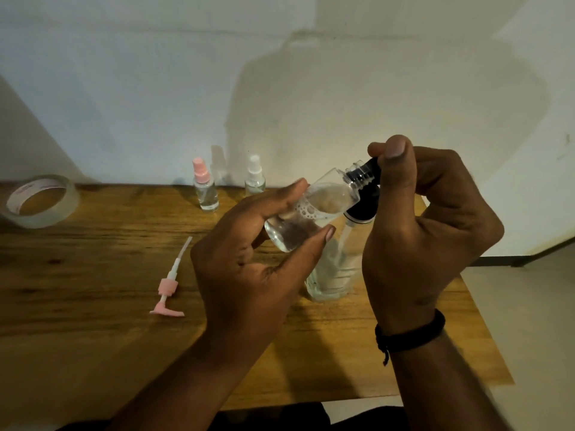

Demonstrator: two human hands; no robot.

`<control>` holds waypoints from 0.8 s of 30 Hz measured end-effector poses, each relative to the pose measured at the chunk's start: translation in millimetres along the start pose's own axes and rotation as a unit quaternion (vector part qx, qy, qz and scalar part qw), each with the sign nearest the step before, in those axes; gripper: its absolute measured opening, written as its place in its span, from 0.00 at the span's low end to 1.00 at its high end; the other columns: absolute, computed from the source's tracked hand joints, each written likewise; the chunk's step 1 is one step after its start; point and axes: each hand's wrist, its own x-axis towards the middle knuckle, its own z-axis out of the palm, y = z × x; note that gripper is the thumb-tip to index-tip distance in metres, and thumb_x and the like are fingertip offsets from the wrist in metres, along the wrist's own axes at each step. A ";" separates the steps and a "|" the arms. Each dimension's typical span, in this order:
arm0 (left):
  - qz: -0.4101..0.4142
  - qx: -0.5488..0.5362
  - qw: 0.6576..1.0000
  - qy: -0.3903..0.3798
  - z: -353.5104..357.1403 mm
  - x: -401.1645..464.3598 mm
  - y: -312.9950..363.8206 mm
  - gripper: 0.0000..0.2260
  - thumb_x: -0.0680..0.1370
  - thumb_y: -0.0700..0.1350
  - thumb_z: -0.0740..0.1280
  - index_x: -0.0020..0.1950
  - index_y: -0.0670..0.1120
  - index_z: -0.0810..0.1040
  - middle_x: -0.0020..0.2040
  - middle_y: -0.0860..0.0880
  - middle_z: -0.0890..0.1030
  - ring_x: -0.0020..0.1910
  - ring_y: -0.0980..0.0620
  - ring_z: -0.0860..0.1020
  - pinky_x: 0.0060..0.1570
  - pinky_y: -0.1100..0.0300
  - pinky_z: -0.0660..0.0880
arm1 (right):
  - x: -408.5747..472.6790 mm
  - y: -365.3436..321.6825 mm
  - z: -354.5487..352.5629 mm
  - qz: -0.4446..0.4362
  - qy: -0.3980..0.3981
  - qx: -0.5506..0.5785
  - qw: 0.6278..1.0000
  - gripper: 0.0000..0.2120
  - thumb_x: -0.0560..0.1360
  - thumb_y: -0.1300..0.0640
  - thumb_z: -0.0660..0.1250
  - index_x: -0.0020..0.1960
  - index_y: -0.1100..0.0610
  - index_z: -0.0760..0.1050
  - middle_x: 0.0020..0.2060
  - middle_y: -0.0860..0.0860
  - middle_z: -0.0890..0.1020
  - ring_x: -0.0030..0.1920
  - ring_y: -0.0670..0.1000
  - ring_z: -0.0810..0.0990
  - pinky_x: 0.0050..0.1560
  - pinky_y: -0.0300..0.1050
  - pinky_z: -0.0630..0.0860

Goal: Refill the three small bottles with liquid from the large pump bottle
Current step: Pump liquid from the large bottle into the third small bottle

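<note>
My left hand grips a small clear bottle, tilted with its neck up to the right; clear liquid and bubbles show inside. My right hand pinches the black spray cap at that bottle's neck. Just below them the large clear bottle stands on the wooden table, partly hidden by both hands, with a black piece at its top. Its pink pump lies loose on the table to the left. Two small bottles stand at the back: one pink-capped, one white-capped.
A roll of clear tape lies at the table's far left by the wall. The white wall runs directly behind the table. The table's right edge is just beyond my right hand, with pale floor past it.
</note>
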 end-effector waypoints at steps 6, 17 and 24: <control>-0.007 -0.013 1.000 0.005 1.0 -1.9 -0.2 0.21 0.74 0.41 0.80 0.64 0.40 0.78 0.58 0.47 0.84 0.57 0.54 0.85 0.52 0.57 0.84 | -1.5 0.8 0.7 0.003 0.002 -0.008 1.000 0.12 0.81 0.63 0.69 0.40 0.64 0.80 0.34 0.55 0.83 0.36 0.60 0.81 0.40 0.60 0.75; -0.014 -0.019 1.000 0.006 1.9 -2.7 0.2 0.21 0.74 0.42 0.80 0.64 0.41 0.78 0.58 0.46 0.85 0.57 0.51 0.86 0.52 0.54 0.84 | -3.1 0.7 2.2 0.000 0.006 -0.001 1.000 0.08 0.81 0.63 0.68 0.43 0.59 0.80 0.35 0.54 0.83 0.36 0.60 0.82 0.40 0.60 0.76; -0.003 -0.013 1.000 0.004 0.8 -2.5 0.2 0.21 0.74 0.43 0.80 0.64 0.39 0.77 0.58 0.44 0.85 0.56 0.50 0.86 0.51 0.54 0.84 | 0.9 0.6 0.0 -0.003 0.006 -0.010 1.000 0.12 0.82 0.62 0.68 0.40 0.63 0.80 0.35 0.54 0.83 0.36 0.60 0.82 0.41 0.60 0.76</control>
